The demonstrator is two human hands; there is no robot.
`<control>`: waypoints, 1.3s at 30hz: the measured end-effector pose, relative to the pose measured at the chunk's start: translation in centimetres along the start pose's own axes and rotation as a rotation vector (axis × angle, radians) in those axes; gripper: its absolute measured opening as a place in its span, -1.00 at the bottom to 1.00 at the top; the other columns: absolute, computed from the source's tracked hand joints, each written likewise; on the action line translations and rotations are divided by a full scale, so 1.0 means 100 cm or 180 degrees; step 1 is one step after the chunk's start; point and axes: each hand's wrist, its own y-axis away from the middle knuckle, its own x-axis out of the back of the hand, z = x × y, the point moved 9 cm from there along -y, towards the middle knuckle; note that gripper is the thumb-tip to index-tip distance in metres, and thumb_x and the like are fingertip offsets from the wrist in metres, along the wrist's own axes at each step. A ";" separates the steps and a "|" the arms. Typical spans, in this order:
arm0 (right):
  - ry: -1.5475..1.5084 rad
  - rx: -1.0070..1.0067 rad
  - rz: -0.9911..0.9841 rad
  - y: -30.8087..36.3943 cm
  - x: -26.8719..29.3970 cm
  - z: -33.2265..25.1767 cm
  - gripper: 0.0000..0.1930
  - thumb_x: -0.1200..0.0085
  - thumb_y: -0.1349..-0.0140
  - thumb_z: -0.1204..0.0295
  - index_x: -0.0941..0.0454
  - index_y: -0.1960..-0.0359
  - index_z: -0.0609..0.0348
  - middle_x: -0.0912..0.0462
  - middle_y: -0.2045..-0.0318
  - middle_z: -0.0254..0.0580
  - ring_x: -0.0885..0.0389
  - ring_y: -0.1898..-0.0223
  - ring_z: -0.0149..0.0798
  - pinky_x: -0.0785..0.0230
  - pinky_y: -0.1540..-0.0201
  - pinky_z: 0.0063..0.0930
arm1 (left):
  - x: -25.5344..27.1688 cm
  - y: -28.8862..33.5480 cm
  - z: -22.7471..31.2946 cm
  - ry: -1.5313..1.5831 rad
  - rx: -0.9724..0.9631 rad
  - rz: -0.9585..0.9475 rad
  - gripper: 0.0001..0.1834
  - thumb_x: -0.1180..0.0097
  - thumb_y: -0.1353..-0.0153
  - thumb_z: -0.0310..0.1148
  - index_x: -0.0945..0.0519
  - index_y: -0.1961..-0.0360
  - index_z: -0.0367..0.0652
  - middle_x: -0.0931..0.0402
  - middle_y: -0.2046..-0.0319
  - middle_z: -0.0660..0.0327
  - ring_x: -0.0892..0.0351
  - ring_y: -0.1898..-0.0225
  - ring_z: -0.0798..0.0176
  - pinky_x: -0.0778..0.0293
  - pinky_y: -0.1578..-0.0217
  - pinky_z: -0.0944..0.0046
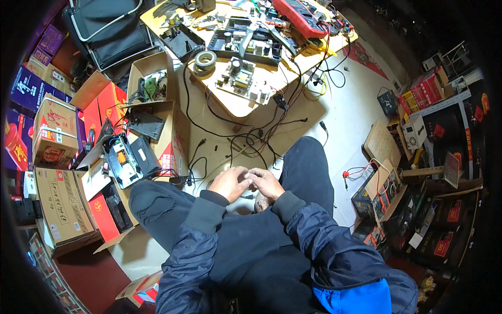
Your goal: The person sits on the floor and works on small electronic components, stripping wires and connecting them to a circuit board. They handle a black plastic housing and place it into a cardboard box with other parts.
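Above my lap, between my knees, my left hand (228, 183) and my right hand (265, 184) meet with curled fingers touching at the tips. Whatever they may hold is hidden by the fingers. Beyond them, black cables (256, 140) with plugs lie tangled on the floor. A small wooden table (239, 108) stands ahead. On its near corner rests a bare circuit board (243, 82), with a roll of tape (205, 59) to its left. Behind the board is an opened black device (246, 44) showing its electronics. A red multimeter (299, 18) lies at the far right.
Left of my knee, an opened device (124, 161) and a black box-shaped part (145, 155) sit on cardboard boxes. Stacked cartons (60, 201) line the left side, with a folding chair (107, 31) behind. To the right are a box of electronics (377, 191) and cluttered shelves (444, 209).
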 end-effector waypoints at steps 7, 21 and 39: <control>-0.0117 0.0030 0.0150 0.010 0.010 -0.015 -0.67 -0.22 -0.41 0.22 -0.68 0.09 0.31 -0.68 0.37 -0.30 -0.61 0.40 -0.44 -0.48 0.31 -0.49 | 0.038 -0.011 0.000 0.0479 0.0199 0.1134 -0.62 -0.30 -0.28 -0.36 -0.64 -0.08 -0.30 -0.64 0.11 0.01 -0.71 0.06 0.11 -0.59 -0.02 0.23; 0.0123 0.0156 0.0484 0.034 0.048 -0.015 -0.67 -0.19 -0.42 0.26 -0.65 0.02 0.32 -0.68 0.33 -0.28 -0.62 0.38 -0.42 -0.50 0.28 -0.47 | 0.017 -0.056 -0.002 0.1470 0.0528 0.0867 -0.63 -0.27 -0.38 -0.33 -0.64 -0.11 -0.35 -0.68 0.04 0.11 -0.66 0.08 0.32 -0.67 0.10 0.30; 0.0505 0.0310 0.0601 0.057 0.068 -0.019 -0.69 -0.24 -0.33 0.29 -0.69 0.04 0.27 -0.73 0.37 -0.21 -0.67 0.36 -0.38 -0.54 0.24 -0.44 | -0.067 -0.182 -0.063 0.1455 0.0764 0.0014 -0.31 -0.48 -0.15 -0.03 -0.66 -0.09 -0.42 -0.67 -0.07 -0.04 -0.59 -0.13 0.07 -0.43 -0.21 0.12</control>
